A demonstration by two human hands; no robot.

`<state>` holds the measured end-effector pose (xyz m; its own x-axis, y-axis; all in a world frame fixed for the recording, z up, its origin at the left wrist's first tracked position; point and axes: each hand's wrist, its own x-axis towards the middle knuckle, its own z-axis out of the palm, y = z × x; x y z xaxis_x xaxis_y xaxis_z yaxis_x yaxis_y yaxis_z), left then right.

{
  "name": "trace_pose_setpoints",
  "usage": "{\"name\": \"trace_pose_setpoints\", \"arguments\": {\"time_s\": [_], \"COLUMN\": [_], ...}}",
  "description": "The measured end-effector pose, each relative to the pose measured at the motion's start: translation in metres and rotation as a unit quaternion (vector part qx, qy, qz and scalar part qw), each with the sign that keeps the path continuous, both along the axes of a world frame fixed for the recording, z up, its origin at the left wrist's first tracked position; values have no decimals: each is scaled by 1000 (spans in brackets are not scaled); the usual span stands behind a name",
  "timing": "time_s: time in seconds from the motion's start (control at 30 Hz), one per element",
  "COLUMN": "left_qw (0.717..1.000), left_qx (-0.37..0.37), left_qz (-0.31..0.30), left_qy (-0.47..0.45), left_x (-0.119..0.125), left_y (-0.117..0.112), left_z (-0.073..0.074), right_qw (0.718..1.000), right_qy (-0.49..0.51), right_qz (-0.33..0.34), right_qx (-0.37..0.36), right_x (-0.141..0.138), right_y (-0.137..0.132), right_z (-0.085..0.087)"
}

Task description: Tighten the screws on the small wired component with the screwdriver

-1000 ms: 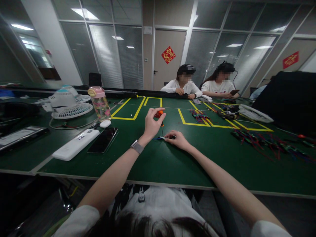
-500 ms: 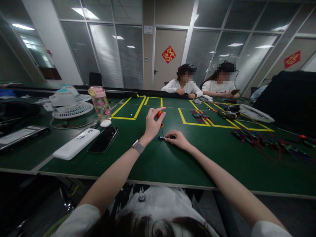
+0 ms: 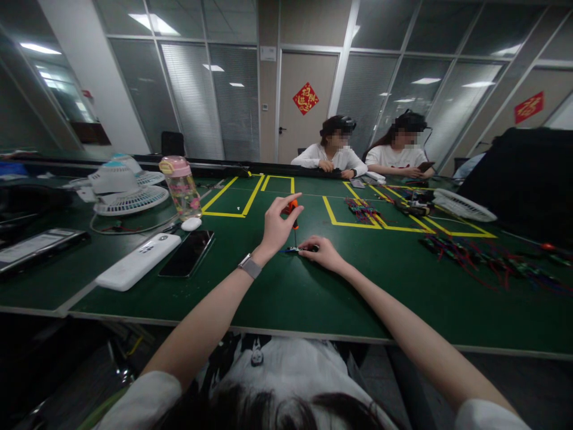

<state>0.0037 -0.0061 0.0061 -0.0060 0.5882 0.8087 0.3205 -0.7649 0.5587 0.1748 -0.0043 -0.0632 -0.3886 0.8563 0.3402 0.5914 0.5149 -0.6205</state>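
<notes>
My left hand (image 3: 277,222), with a watch on its wrist, is closed around an orange-handled screwdriver (image 3: 293,209). The handle shows between thumb and forefinger; other fingers are partly hidden. The thin shaft points down, nearly upright, and its tip meets a small circuit board (image 3: 293,249) on the green table (image 3: 308,298). From the right, my right hand (image 3: 323,253) pinches the board's end between thumb and fingers and rests on the tabletop. A dark round part shows by its fingers, too small to make out. Blue wire sticks out at the board's left.
To the left lie a black phone (image 3: 188,253), a white power bank (image 3: 138,261), a pink-lidded bottle (image 3: 181,188) and a white fan (image 3: 128,194). Wired boards (image 3: 487,263) are heaped at right, with another bunch (image 3: 362,209) by yellow tape. Two people sit across the table.
The fingers of my left hand have shifted slightly on the screwdriver, and more of its orange handle shows. My right hand and the board have stayed in place.
</notes>
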Motion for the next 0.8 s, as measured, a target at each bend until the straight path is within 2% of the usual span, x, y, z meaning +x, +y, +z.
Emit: {"name": "trace_pose_setpoints", "arguments": {"time_s": [0.23, 0.43, 0.67, 0.8], "left_qw": [999, 1000, 999, 1000], "left_qx": [-34, -10, -37, -14], "left_qz": [-35, -1, -33, -11], "left_qy": [10, 9, 19, 5], "left_x": [0, -1, 0, 0], "left_y": [0, -3, -2, 0], "left_z": [0, 3, 2, -1], "right_qw": [1000, 1000, 1000, 1000], "right_qy": [2, 7, 5, 2], "right_qz": [3, 0, 3, 0], "right_qx": [-4, -3, -1, 4], "right_x": [0, 0, 0, 0], "right_y": [-1, 0, 0, 1], "right_z": [2, 1, 0, -1]}}
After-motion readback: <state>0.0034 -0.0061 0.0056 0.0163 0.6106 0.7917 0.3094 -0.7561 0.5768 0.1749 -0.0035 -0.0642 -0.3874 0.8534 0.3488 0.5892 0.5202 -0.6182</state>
